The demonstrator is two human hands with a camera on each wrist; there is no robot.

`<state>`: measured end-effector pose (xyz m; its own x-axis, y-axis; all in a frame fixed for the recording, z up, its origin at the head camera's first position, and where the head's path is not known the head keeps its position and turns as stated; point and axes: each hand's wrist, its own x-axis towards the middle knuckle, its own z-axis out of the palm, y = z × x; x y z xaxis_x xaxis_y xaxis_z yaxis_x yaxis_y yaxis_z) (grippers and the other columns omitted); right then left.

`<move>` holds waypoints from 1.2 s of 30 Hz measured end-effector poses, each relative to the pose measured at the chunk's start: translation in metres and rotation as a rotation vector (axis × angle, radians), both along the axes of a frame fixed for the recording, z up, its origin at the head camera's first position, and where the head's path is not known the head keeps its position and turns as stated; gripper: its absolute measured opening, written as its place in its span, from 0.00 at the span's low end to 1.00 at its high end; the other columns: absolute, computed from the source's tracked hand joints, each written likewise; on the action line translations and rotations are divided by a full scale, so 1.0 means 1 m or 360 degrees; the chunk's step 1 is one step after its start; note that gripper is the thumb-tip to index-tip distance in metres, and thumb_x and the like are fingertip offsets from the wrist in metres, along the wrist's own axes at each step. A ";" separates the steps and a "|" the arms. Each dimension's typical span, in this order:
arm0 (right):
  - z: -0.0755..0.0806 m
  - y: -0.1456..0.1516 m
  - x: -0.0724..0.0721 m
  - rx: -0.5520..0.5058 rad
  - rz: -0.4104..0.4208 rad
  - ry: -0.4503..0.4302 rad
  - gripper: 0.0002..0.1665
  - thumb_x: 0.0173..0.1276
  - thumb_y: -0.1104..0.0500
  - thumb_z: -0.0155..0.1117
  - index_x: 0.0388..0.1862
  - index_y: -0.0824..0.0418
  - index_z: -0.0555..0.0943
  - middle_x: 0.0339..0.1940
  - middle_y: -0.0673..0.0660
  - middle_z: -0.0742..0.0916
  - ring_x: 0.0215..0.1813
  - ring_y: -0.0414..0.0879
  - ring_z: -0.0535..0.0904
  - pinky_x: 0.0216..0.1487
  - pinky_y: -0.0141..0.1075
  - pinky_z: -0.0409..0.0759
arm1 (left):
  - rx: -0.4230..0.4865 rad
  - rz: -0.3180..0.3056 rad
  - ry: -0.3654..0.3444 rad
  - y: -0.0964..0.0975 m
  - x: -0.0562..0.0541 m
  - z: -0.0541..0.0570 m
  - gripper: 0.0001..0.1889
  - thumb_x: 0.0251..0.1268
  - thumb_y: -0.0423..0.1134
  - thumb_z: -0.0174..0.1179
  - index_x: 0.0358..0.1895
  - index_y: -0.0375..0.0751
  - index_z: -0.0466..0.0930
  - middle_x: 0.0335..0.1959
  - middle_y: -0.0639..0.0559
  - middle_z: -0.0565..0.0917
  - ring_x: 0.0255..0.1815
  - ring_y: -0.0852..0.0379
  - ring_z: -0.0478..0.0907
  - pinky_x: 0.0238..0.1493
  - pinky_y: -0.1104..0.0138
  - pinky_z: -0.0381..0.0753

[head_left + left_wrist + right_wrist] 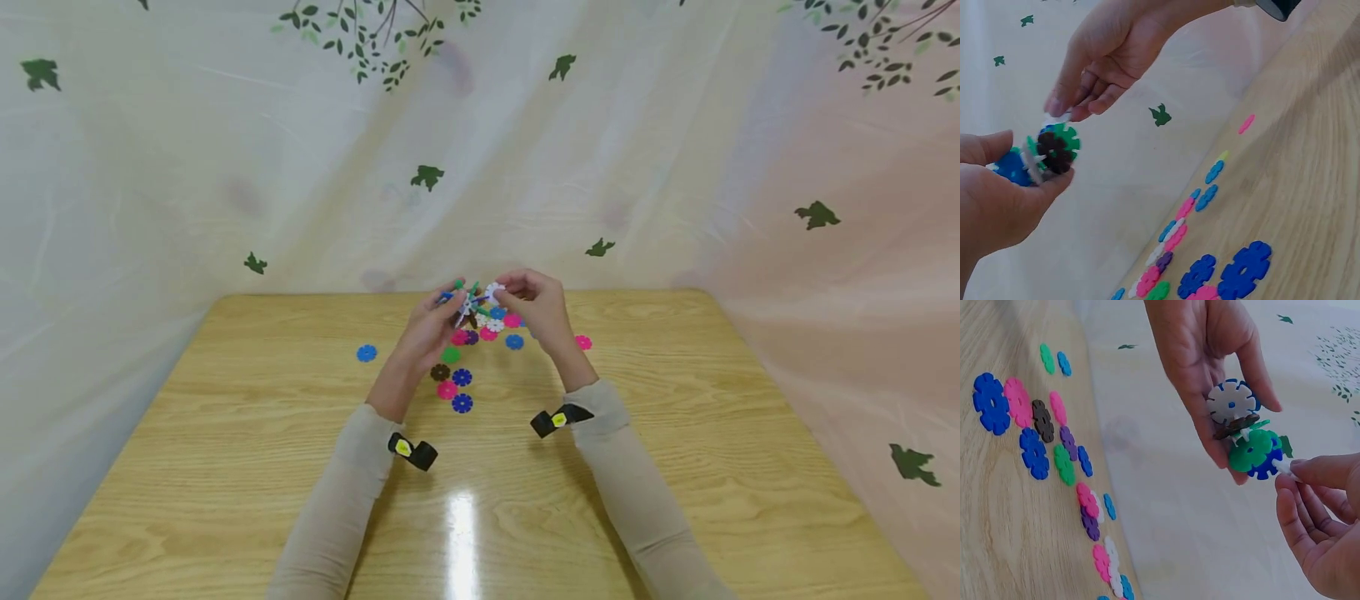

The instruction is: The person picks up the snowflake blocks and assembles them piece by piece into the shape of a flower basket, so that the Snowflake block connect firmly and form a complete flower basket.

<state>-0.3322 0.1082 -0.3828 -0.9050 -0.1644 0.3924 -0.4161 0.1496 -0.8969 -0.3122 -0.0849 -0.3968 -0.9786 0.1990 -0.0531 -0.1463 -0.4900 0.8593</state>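
Note:
Above the far part of the table, my left hand (pixel 426 332) holds a cluster of joined notched plastic discs (pixel 468 306) between thumb and fingers. In the right wrist view the cluster has a white disc (pixel 1225 403), brown discs (pixel 1235 426), a green disc (pixel 1250 451) and a dark blue disc (pixel 1265 467). My right hand (pixel 543 310) pinches another white disc (pixel 493 292) between thumb and forefinger. Its edge meets the dark blue disc in the right wrist view (pixel 1284 469). A brown disc (pixel 1054 152) faces the left wrist camera.
Loose discs lie below the hands, among them a dark blue disc (pixel 462 403), a pink disc (pixel 447 390) and a green disc (pixel 450 355). A light blue disc (pixel 367 353) lies apart on the left, a pink disc (pixel 583 342) on the right. Behind the wooden table (pixel 262 467) hangs a printed curtain (pixel 322 192).

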 end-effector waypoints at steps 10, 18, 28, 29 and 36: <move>0.000 -0.017 0.009 -0.0101 0.0034 0.0023 0.12 0.67 0.67 0.71 0.45 0.73 0.83 0.35 0.64 0.87 0.30 0.39 0.82 0.35 0.36 0.87 | 0.0108 0.0321 0.0031 0.010 0.003 -0.009 0.26 0.75 0.37 0.60 0.73 0.40 0.69 0.66 0.47 0.80 0.53 0.58 0.83 0.60 0.66 0.83; -0.003 -0.021 0.010 -0.0127 -0.0025 0.0029 0.12 0.68 0.66 0.71 0.44 0.74 0.83 0.38 0.73 0.86 0.32 0.38 0.82 0.36 0.31 0.87 | 0.0069 0.0296 0.0054 0.010 0.004 -0.008 0.25 0.74 0.35 0.61 0.71 0.43 0.70 0.52 0.53 0.86 0.51 0.59 0.83 0.55 0.71 0.83; -0.005 -0.017 0.008 -0.0103 -0.0055 0.0092 0.09 0.67 0.67 0.71 0.42 0.73 0.84 0.35 0.70 0.87 0.29 0.36 0.82 0.32 0.26 0.84 | -0.0258 0.0107 0.0087 0.003 0.001 -0.003 0.27 0.76 0.34 0.58 0.75 0.44 0.64 0.44 0.53 0.84 0.46 0.61 0.83 0.53 0.73 0.83; -0.005 -0.017 0.008 -0.0105 -0.0054 0.0093 0.09 0.67 0.67 0.71 0.42 0.73 0.84 0.35 0.70 0.87 0.29 0.36 0.82 0.33 0.26 0.84 | -0.0260 0.0111 0.0088 0.003 0.001 -0.003 0.27 0.76 0.34 0.58 0.75 0.44 0.64 0.45 0.53 0.84 0.46 0.61 0.83 0.54 0.73 0.83; -0.003 -0.018 0.009 -0.0137 -0.0045 0.0099 0.11 0.67 0.67 0.71 0.42 0.76 0.83 0.36 0.73 0.86 0.29 0.38 0.81 0.31 0.25 0.83 | -0.0273 0.0139 0.0141 0.003 0.003 -0.001 0.28 0.76 0.32 0.58 0.75 0.42 0.64 0.42 0.56 0.85 0.44 0.63 0.84 0.52 0.73 0.83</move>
